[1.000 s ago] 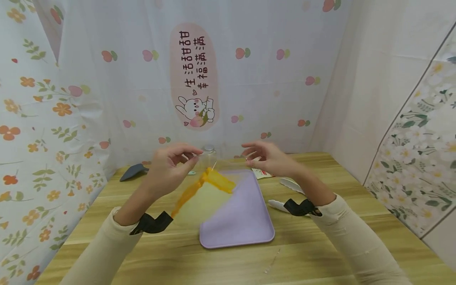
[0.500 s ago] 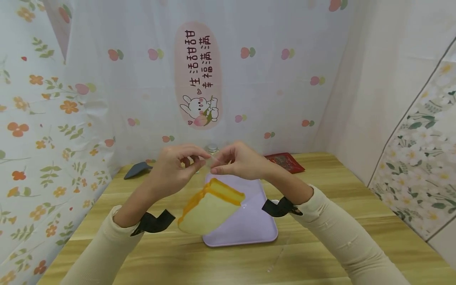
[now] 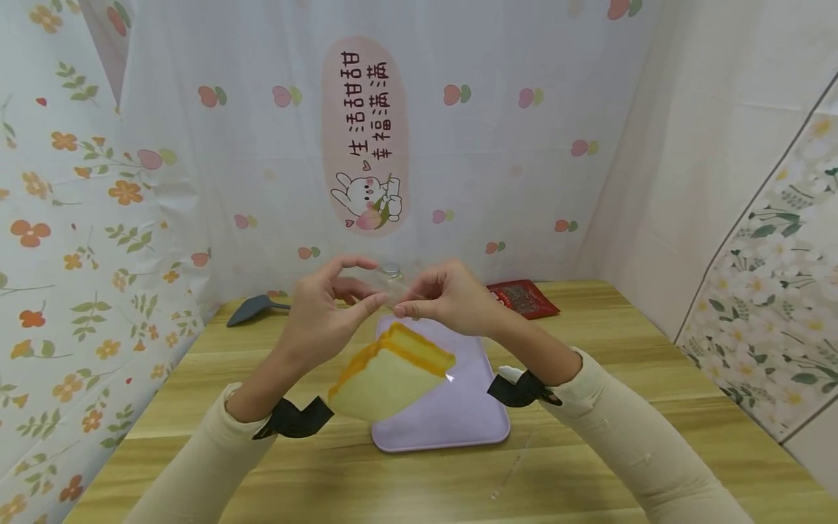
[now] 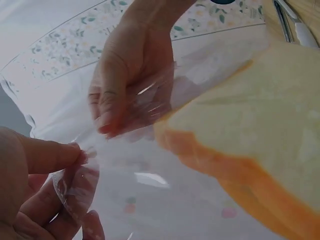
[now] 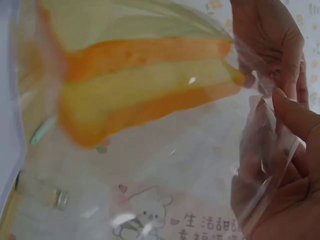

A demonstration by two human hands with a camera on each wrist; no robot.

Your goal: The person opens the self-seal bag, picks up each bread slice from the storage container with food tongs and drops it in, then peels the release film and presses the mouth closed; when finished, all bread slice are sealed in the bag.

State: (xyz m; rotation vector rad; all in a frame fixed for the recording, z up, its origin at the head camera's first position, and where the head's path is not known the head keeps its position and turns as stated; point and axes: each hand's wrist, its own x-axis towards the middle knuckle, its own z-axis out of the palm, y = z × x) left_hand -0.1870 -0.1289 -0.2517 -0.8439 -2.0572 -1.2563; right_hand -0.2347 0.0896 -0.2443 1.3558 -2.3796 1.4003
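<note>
A clear plastic bag (image 3: 393,378), printed with yellow bread slices edged in orange, hangs tilted above the table between my hands. My left hand (image 3: 321,309) pinches its upper edge between thumb and fingers, the index finger raised. In the left wrist view, the film bunches at the left thumb (image 4: 75,152). Close beside it, my right hand (image 3: 452,295) pinches the bag's edge too. The right wrist view has the transparent film (image 5: 262,135) running over the right fingers, with the right thumb (image 5: 295,112) on its edge.
Beneath the bag lies a lilac tray (image 3: 439,434). A lidded glass jar (image 3: 390,271) stands behind the hands. A dark grey spatula (image 3: 252,310) is at back left, a red packet (image 3: 527,298) at back right. White-handled tongs (image 4: 302,32) lie right of the tray.
My right hand has come left to my left hand and taken hold of the bag's edge. The left index finger has lifted in the last half second.
</note>
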